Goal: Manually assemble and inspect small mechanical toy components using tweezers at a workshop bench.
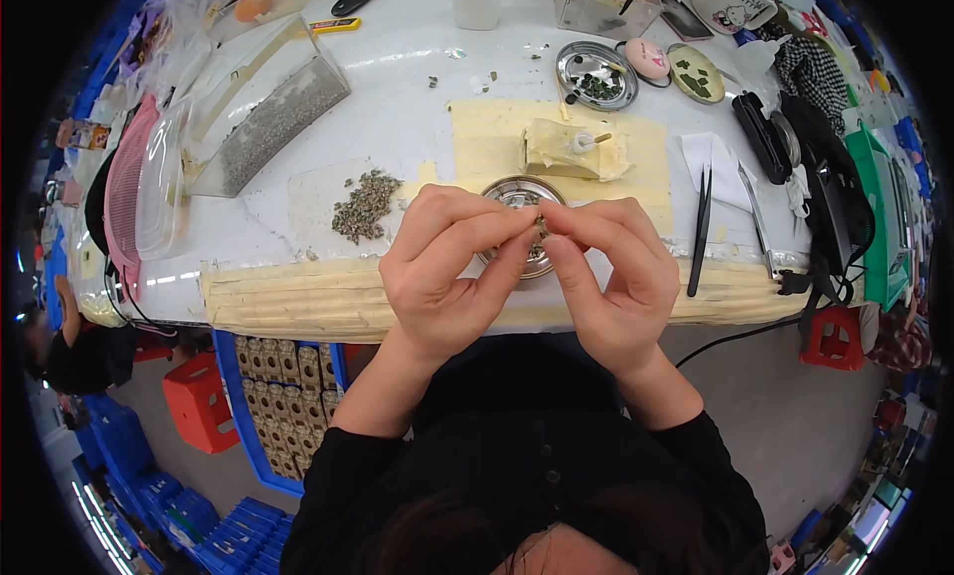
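My left hand (447,262) and my right hand (621,277) meet in front of me, thumbs and forefingers pinched together. Between the fingertips is a small dark metallic piece (540,229), mostly covered, its kind too small to make out. Right beneath them stands a round shiny metal dish (517,182), partly hidden by my fingers. Left of my hands, a heap of small grey metal parts (364,207) lies on a clear sheet. Just beyond the dish sits a block wrapped in yellowish tape (571,150), with a white nub and a thin stick on top.
To the right lie black tweezers (702,232) and silver tweezers (757,222). A metal dish of dark bits (596,76) stands farther back. A clear box of grey granules (283,123) leans at left. Below the table edge is a blue tray (260,466) of metal blocks.
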Tool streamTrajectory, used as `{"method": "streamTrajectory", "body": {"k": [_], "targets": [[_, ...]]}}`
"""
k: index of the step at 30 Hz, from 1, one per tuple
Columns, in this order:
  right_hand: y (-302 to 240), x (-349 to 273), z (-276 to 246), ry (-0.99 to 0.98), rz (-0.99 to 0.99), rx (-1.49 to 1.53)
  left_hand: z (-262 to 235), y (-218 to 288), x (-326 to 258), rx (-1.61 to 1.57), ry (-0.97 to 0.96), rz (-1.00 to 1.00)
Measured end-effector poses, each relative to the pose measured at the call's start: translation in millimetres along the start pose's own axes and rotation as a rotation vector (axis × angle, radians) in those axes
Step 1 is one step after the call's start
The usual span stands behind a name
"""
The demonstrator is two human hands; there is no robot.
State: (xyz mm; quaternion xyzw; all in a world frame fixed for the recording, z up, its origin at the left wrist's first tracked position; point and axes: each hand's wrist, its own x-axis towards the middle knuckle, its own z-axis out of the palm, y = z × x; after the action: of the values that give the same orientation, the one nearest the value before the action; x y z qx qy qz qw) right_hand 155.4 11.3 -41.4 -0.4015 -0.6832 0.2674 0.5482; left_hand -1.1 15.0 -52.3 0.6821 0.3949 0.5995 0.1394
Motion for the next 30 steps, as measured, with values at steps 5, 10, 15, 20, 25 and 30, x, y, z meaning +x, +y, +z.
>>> {"method": "streamTrajectory", "body": {"k": [5,10,15,20,25,30], "targets": [[0.2,0.1,-3.0,-0.101,0.307,0.369,-0.9,0.1,2.7,0.031,0.003,0.089],[3.2,0.4,-2.9,-0.043,0.086,0.076,0.7,2.4,4.1,0.068,-0.002,0.111],[-1.5,0.2,-3.4,-0.03,0.044,0.036,0.0,0.1,1.0,0.064,0.007,0.068],[-0.3,0.1,-6.4,-0.103,0.419,0.526,-1.4,0.2,2.4,0.04,-0.015,0.096],[3.6,0.6,-10.7,-0.144,0.555,0.757,-1.1,1.7,3.5,0.036,-0.041,0.114],[6.1,1.6,-12.3,-0.175,0.562,0.739,-0.5,0.8,3.3,0.04,-0.043,0.124]]}}
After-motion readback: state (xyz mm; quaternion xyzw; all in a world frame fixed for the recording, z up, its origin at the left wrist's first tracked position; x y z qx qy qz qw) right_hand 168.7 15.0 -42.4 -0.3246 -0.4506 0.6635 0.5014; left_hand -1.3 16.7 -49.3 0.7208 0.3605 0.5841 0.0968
